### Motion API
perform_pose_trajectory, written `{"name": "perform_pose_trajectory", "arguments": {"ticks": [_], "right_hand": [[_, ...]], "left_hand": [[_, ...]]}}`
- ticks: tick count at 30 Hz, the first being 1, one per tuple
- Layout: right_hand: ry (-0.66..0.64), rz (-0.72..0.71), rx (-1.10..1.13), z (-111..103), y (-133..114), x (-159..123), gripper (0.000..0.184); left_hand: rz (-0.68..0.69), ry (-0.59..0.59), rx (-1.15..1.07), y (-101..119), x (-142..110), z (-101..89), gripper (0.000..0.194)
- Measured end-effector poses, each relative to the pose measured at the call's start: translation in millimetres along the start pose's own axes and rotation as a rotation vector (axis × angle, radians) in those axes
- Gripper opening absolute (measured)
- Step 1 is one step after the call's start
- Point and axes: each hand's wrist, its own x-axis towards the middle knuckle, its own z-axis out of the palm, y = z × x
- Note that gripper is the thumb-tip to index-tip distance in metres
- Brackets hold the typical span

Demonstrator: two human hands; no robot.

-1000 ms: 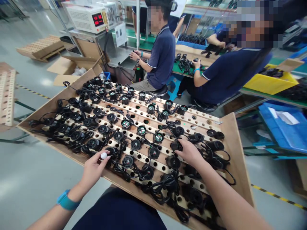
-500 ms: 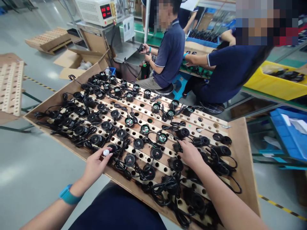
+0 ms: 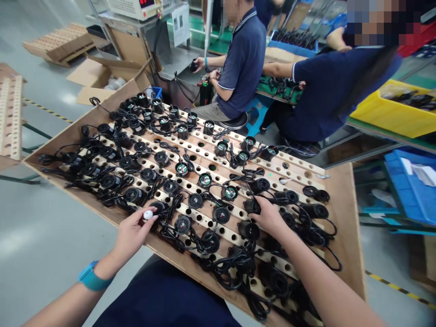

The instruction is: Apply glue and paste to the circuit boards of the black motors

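Observation:
My left hand (image 3: 133, 228) is at the tray's near edge, with a small white ball-like piece (image 3: 147, 215) held between thumb and fingers. Right beside its fingertips lies a black round housing with a slotted face (image 3: 159, 208). Over the right half of the tray, my right hand (image 3: 268, 215) grips a black cup-shaped housing (image 3: 251, 206) by its side; part of it is hidden behind the fingers. Around both hands stand many similar black housings with coiled cords. Some, like the open housing (image 3: 230, 193), show green circuit boards inside.
The wooden tray (image 3: 354, 227) has raised side walls and drilled strips. Beyond it sit two co-workers in dark blue shirts (image 3: 243, 59). A yellow bin (image 3: 391, 116) and a blue crate (image 3: 408, 181) stand at the right; an open cardboard box (image 3: 91, 75) is at the back left.
My right hand has closed around the cup-shaped housing, which now shows more plainly. The left hand keeps the white piece in nearly the same spot. The view has tilted slightly downward.

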Motion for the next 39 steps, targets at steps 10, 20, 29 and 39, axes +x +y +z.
{"name": "perform_pose_trajectory", "arguments": {"ticks": [10,20,29,39], "right_hand": [[-0.136,0.164,-0.197,-40,19,-3,0.05],[-0.117,0.157,-0.347,-33,22,3,0.048],[0.158,0.094,-0.201,-49,-33,25,0.037],[0.034,0.185,-0.274,-40,-59,83,0.024]], "left_hand": [[0.015,-0.004,0.061,-4,0,-1.2,0.042],[-0.034,-0.029,0.063,-7,1,-2.3,0.043],[-0.069,-0.031,0.041,-5,3,1.7,0.043],[-0.026,-0.007,0.027,5,3,1.9,0.037]]}}
